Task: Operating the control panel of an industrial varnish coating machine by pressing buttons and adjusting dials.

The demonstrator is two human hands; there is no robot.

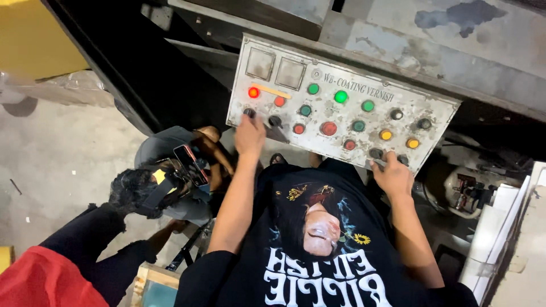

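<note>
Left hand (250,135): fingers pinch black knob (249,112), panel (341,113) nine o'clock; turn it slowly. Right hand (392,175): grips five-o'clock switch (376,153); steady your wrist.

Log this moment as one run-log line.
left hand: on black knob | right hand: at black switch | control panel: red lamp lit

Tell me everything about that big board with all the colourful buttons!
The control panel is a flat, worn, whitish metal plate, scratched and stained, fixed at a slant to a grimy grey machine. It carries two square windows at its upper left, then rows of round green, red and yellow buttons and black knobs. One red and one green button glow. The left hand touches the black knobs at its lower left; the right hand grips a knob on its bottom edge.
</note>
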